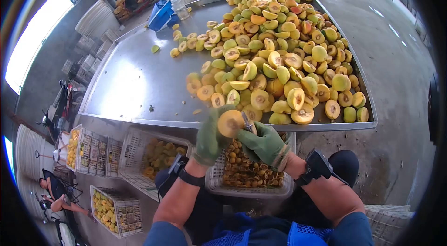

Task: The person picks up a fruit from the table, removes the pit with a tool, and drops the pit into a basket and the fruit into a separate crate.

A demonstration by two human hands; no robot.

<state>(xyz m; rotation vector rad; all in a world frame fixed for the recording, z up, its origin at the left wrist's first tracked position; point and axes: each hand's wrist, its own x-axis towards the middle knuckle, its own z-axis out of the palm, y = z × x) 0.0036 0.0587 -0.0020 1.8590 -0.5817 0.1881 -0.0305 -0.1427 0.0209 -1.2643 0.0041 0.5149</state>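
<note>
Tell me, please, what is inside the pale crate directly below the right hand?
The crate holds many small orange-brown pieces. The right hand covers part of the contents, and whatever lies beneath the top pieces cannot be seen.

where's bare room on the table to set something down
The left side of the metal table, between the blue container and near rim, is mostly bare, bar scattered bits. The right is crowded with halved fruit.

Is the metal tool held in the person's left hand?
No, the right hand holds the metal tool, while the left hand holds a piece of fruit.
</note>
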